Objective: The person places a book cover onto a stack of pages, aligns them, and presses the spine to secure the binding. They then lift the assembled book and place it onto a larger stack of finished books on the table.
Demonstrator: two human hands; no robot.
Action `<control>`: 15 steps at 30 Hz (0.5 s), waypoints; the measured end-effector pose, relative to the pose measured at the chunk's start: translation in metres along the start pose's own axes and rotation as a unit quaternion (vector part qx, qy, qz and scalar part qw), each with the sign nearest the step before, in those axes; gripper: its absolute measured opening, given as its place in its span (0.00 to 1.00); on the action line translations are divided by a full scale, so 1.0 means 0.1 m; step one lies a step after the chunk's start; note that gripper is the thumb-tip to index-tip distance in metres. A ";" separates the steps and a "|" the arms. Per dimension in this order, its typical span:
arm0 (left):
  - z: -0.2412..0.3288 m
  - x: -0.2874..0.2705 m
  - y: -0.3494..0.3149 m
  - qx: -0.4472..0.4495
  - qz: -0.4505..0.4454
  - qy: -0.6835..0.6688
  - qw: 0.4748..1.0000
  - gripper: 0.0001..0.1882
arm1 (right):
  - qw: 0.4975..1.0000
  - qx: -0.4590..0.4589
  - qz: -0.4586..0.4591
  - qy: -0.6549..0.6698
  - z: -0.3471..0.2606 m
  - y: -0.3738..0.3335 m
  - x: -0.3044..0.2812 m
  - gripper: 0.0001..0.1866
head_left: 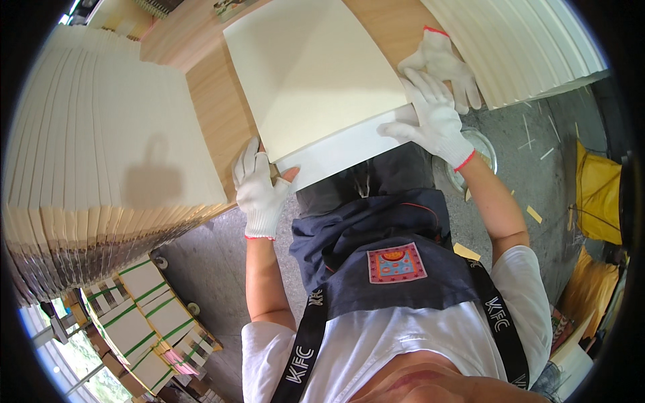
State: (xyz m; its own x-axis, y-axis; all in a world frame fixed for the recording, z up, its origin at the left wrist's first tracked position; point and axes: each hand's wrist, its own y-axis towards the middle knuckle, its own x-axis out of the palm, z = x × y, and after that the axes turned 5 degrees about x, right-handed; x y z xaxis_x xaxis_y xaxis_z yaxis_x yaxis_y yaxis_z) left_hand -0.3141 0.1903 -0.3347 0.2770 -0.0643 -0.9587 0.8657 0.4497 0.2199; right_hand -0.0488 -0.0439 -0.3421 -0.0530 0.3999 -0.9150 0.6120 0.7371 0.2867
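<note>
A large cream sheet (322, 80) lies on the wooden table in front of me. Along its near side runs a white strip (342, 153), which reaches over the table's near edge. My left hand (261, 191), in a white knit glove with the thumb tip bare, rests at the near left corner, fingers stretched along the side and thumb by the white strip. My right hand (433, 121), gloved too, lies at the near right corner with fingers spread and thumb on the white strip. Beside its fingers is a loose white glove (445, 66) with a red cuff edge.
Tall stacks of pale sheets stand at the left (101, 134) and at the right (517, 47). A round container (478, 151) sits below the right forearm. Paper scraps (534, 213) litter the grey floor. Strapped bundles (144, 316) stand at lower left, and a yellow bag (598, 191) hangs at right.
</note>
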 end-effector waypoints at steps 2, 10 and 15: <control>0.00 0.00 0.00 0.010 -0.001 0.018 1.000 0.36 | 1.000 -0.006 0.010 -0.008 0.00 0.00 0.00 0.52; -0.02 -0.02 0.01 0.023 0.000 0.002 1.000 0.37 | 1.000 -0.001 0.004 -0.007 0.01 0.04 0.00 0.52; -0.01 -0.04 0.02 0.017 0.005 0.010 1.000 0.34 | 1.000 0.018 -0.006 -0.025 -0.04 0.05 -0.02 0.53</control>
State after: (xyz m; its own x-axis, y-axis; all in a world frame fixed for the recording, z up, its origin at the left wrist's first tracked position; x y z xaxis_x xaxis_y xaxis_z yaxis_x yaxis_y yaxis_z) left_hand -0.3142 0.1923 -0.3306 0.2776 -0.0410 -0.9598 0.8768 0.4191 0.2357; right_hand -0.0491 -0.0383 -0.3379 -0.0218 0.3639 -0.9312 0.6397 0.7209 0.2667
